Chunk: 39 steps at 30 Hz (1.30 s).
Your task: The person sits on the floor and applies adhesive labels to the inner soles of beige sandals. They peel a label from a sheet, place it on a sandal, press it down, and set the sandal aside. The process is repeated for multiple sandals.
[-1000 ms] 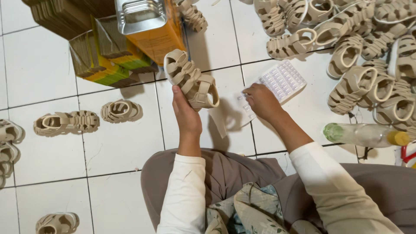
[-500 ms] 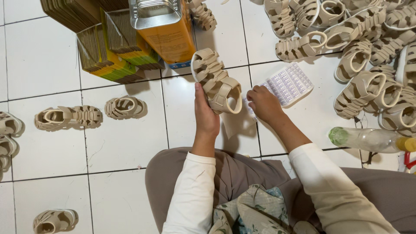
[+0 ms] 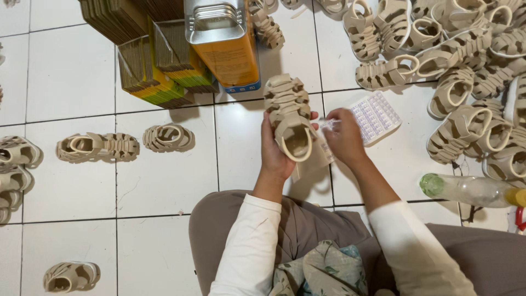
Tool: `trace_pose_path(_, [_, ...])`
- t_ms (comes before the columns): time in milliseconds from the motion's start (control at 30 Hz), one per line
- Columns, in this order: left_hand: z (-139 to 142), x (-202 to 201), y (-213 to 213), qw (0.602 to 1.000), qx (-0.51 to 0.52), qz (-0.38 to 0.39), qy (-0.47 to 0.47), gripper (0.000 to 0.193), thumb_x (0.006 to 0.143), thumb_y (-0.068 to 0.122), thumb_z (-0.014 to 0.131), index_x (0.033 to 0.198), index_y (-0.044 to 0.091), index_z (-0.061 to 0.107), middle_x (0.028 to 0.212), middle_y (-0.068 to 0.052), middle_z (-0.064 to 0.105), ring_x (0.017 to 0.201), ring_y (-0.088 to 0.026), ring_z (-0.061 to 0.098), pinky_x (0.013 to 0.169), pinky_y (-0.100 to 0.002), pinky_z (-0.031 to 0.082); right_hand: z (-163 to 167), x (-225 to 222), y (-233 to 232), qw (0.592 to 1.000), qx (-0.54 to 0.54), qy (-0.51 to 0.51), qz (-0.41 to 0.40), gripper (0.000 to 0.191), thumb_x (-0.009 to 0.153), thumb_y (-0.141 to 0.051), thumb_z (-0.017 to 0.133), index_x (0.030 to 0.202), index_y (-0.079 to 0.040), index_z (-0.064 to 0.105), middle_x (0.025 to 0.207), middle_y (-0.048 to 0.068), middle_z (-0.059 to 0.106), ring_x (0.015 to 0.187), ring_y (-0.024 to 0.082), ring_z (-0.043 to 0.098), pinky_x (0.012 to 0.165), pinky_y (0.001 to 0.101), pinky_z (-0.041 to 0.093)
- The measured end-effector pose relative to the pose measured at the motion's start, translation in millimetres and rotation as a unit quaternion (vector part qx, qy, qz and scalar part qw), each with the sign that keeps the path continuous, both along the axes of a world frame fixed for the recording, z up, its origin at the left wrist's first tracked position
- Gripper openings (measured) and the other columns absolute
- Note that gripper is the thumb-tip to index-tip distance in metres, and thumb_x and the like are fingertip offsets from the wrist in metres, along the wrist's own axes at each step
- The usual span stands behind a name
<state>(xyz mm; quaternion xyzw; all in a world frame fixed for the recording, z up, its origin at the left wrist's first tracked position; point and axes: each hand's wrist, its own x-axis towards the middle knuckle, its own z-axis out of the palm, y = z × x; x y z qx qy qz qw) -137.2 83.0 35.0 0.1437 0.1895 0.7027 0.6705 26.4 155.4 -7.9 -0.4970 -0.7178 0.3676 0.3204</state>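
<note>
Gripping beige sandal (image 3: 289, 118), left hand (image 3: 275, 155) clamped on heel end, toe pointing toward orange tin (image 3: 224, 46). Right hand (image 3: 344, 137) beside sandal, fingers pinched on small clear item; white sticker sheet (image 3: 376, 117) just beyond.

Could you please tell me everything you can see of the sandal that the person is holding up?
The sandal is small and beige, seemingly of moulded rubber or plastic. Woven-looking straps cross its front, and a looped heel strap forms an open ring at the near end. The left hand grips it from below and the side, raised above the white tiled floor, its toe pointing away from the person. The right hand is close beside it, pinching something small; whether that touches the sandal is unclear.
</note>
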Motion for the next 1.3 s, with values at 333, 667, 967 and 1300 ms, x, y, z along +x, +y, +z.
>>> trace_pose_path(333, [-9.0, 9.2, 1.7, 1.0, -0.018, 0.017, -0.004, 0.067, 0.115, 0.052, 0.019, 0.146, 0.0, 0.049, 0.13, -0.019, 0.065, 0.116, -0.028, 0.067, 0.101, -0.041, 0.056, 114.8, -10.6, -42.3, 0.975, 0.199, -0.086, 0.047, 0.031, 0.082, 0.015, 0.053, 0.104, -0.003, 0.066, 0.166, 0.022, 0.032, 0.153, 0.047, 0.024, 0.127, 0.056, 0.021])
trace_pose_path(667, [-9.6, 8.6, 0.6, 0.998, -0.044, 0.046, 0.02, 0.061, 0.114, 0.048, 0.02, 0.149, 0.005, 0.046, 0.139, -0.013, 0.06, 0.125, -0.024, 0.061, 0.106, -0.04, 0.053, 116.8, -24.2, -44.7, 0.957, 0.237, -0.144, 0.087, 0.03, 0.086, 0.008, 0.06, 0.112, 0.0, 0.07, 0.171, 0.017, 0.027, 0.155, 0.046, 0.018, 0.123, 0.0552, 0.025])
trace_pose_path(967, [-8.9, 9.4, 1.2, 0.997, -0.056, 0.048, 0.003, 0.06, 0.115, 0.047, 0.02, 0.149, 0.006, 0.045, 0.14, -0.012, 0.059, 0.127, -0.023, 0.06, 0.108, -0.038, 0.052, 116.6, -26.9, -44.9, 0.952, 0.254, -0.153, 0.079, 0.025, 0.089, 0.002, 0.064, 0.112, -0.002, 0.072, 0.171, 0.017, 0.026, 0.154, 0.046, 0.019, 0.123, 0.0559, 0.025])
trace_pose_path(1300, [-10.5, 8.0, -0.3, 1.0, 0.003, 0.019, 0.002, 0.067, 0.116, 0.052, 0.017, 0.149, 0.002, 0.047, 0.131, -0.022, 0.063, 0.117, -0.032, 0.065, 0.096, -0.045, 0.057, 125.0, -20.8, -44.3, 0.915, 0.296, -0.256, 0.1, 0.033, 0.081, 0.006, 0.065, 0.106, -0.012, 0.078, 0.17, 0.009, 0.028, 0.155, 0.047, 0.016, 0.121, 0.0604, 0.024])
